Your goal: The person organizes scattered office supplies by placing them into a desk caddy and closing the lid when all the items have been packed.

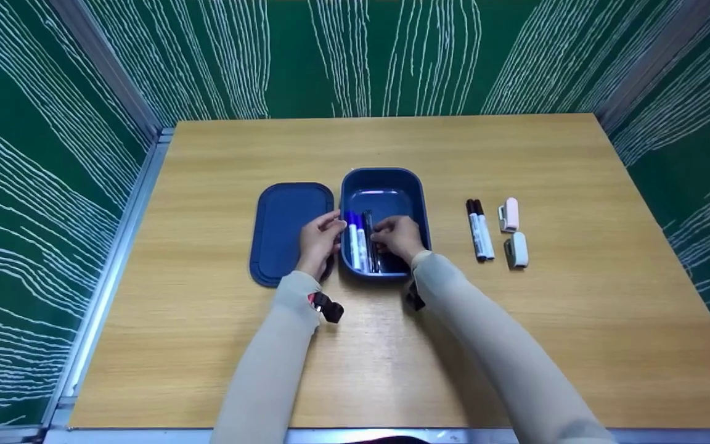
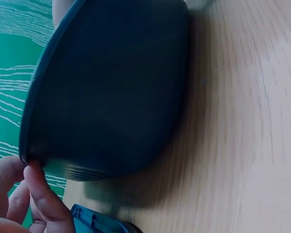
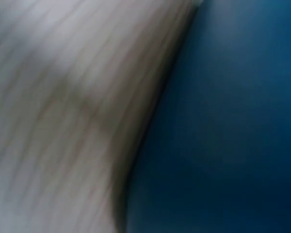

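Note:
A dark blue box (image 1: pixel 416 191) stands uncovered on the table, its lid (image 1: pixel 287 228) lying flat just to its left. My left hand (image 1: pixel 319 240) pinches the box's left rim; in the left wrist view, the thumb and a finger (image 2: pixel 41 189) meet at the rim of the box (image 2: pixel 106 92). Inside, two blue-capped white markers (image 1: pixel 361 250) lie side by side along the left wall. Beside them are slim black pens (image 1: pixel 368 225). My right hand (image 1: pixel 399 235) reaches into the box, its curled fingertips at a black pen. In the right wrist view, only the blurred box wall (image 3: pixel 223 126) and table show.
Two black-capped white markers (image 1: pixel 480 231) lie to the right of the box. Beyond them sit a pink stapler-like object (image 1: pixel 511 214) and a pale white-green one (image 1: pixel 518 250). Green panels with white lines (image 1: pixel 379 58) border the wooden table (image 1: pixel 207 345).

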Demonstrator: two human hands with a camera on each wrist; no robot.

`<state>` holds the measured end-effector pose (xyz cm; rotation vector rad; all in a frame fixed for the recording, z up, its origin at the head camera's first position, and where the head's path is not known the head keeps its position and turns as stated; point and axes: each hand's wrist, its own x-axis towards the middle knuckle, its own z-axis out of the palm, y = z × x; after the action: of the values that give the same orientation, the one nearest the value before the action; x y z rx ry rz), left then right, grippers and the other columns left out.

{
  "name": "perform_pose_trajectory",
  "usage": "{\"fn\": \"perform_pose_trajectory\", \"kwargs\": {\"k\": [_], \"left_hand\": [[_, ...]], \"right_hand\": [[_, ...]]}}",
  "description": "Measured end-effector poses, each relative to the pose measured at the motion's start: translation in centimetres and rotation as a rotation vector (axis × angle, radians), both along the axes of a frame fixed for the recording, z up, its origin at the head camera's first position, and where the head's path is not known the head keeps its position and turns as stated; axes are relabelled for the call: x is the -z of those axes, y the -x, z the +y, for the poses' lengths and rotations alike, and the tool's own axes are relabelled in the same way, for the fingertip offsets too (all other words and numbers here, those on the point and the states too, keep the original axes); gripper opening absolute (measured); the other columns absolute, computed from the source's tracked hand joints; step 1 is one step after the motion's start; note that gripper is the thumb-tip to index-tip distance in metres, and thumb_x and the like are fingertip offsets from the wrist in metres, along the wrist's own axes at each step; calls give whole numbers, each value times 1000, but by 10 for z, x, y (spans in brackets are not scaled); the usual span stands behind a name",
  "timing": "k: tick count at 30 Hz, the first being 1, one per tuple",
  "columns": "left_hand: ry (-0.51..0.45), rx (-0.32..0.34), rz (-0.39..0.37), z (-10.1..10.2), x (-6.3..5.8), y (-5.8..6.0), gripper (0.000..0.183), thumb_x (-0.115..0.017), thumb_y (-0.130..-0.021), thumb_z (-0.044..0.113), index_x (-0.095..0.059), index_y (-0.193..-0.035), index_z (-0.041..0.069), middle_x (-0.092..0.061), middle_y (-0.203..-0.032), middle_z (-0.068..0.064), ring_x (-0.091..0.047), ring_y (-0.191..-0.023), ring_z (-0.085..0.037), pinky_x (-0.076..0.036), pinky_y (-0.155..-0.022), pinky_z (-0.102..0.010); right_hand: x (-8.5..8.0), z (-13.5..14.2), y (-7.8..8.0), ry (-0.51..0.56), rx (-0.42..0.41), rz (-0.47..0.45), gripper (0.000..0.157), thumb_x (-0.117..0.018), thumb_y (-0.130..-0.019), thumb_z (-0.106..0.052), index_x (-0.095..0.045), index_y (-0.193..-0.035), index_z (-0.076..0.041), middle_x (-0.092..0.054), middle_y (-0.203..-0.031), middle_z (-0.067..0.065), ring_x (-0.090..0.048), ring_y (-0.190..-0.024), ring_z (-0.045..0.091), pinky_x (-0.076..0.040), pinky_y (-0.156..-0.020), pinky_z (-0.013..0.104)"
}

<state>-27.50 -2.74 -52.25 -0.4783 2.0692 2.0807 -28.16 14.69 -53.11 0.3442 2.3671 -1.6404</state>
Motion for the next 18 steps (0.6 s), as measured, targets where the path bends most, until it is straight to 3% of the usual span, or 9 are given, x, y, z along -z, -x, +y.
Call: {"fn": "perform_pose_trajectory", "kwargs": {"k": [10, 18], "left_hand": [[-21, -8, 3, -2, 2, 3, 35, -70, -91, 11, -68, -126, 11, -70, -114, -8, -59, -75, -6, -52, -53, -15], [3, -3, 26, -2, 1, 1, 35, -69, -90, 10, -68, -125, 10, -69, -113, -9, -58, -72, -6, -50, -51, -14]], "right_hand": [[-2, -3, 3, 14, 38, -15, 22, -75, -85, -1, -69, -104, 6, -67, -79, 6, -63, -57, 11, -59, -58, 25], [-8, -2, 2, 104, 51, -5, 19, -73, -85, 0, -67, -101, 7, -65, -74, 5, -62, -55, 12, -59, -56, 26]]}}
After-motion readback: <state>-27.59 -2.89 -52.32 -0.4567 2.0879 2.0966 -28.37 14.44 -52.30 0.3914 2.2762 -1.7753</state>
